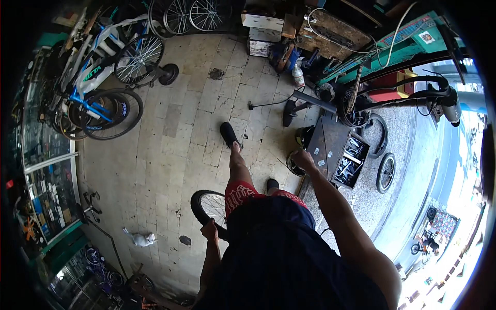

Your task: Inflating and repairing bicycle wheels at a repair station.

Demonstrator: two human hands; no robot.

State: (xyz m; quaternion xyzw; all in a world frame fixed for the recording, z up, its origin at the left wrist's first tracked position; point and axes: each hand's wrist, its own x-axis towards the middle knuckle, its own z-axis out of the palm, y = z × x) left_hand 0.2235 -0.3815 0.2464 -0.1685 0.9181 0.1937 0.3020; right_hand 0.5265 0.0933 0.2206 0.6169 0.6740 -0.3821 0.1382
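At my left side a bicycle wheel [198, 202] with a black tyre and silver spokes stands partly hidden behind my body. My left hand [209, 230] is closed round its tyre. My right hand [304, 160] reaches out to the right, its fingers closed, over a dark round container [295, 167] beside a workbench [323, 139]. A thin line shows near those fingers, too small to name. What the right hand grips, if anything, I cannot make out.
An open tool tray [351, 161] adjoins the workbench. A white cat [140, 238] lies on the tiled floor. Bicycles [95, 93] lean at the far left, next to glass display cases [51, 196]. A floor pump [294, 106] and a white bottle [298, 76] stand ahead.
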